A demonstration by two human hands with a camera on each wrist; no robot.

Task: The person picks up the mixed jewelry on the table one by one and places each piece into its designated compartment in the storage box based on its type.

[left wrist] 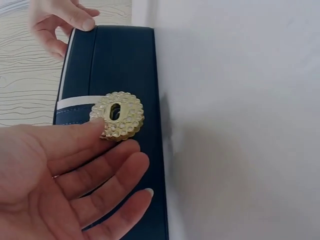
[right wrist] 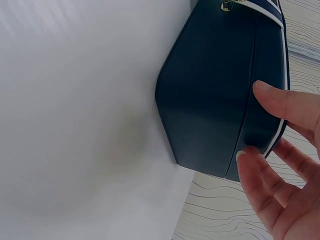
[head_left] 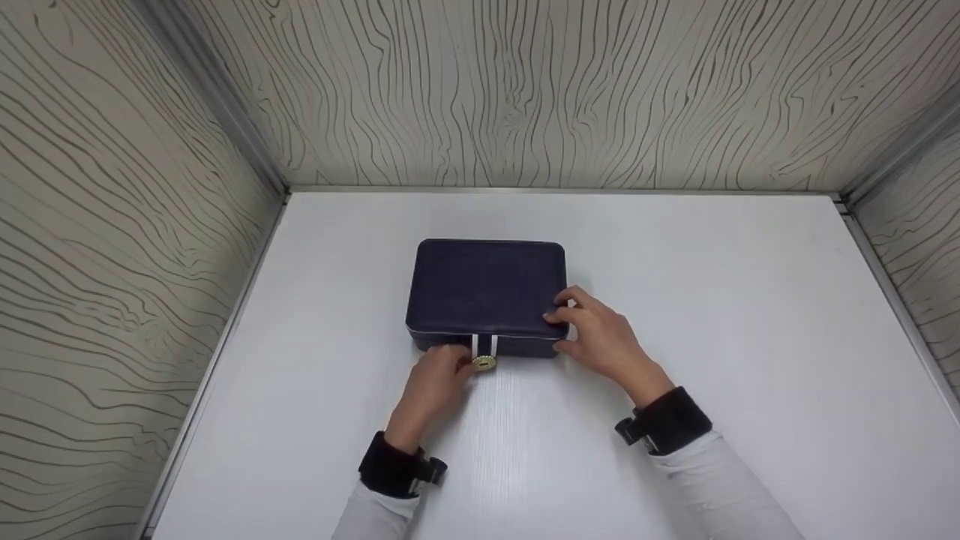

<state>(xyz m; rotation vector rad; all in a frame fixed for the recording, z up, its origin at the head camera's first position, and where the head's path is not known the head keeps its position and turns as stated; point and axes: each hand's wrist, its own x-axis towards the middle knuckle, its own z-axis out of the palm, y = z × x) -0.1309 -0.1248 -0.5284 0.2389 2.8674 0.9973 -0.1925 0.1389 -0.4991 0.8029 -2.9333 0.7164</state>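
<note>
A dark blue, leather-look box [head_left: 487,285] with white trim lies closed on the white table. From the middle of its lid a white-edged strap [head_left: 484,345] runs down the front, ending in a round gold clasp plate [left wrist: 132,110] with a slot. My left hand [head_left: 439,375] pinches this plate at its edge between thumb and forefinger, the other fingers loosely bent. On the front face a small gold lock post [right wrist: 226,6] shows near the strap. My right hand [head_left: 607,337] grips the lid's front right corner, thumb on the front, fingers around the side and top.
The white table [head_left: 712,300] stretches out around the box. Wood-grain patterned panels [head_left: 510,97] rise behind it and at both sides, with grey metal rails [head_left: 217,105] at the corners. Both wrists wear black bands [head_left: 675,421].
</note>
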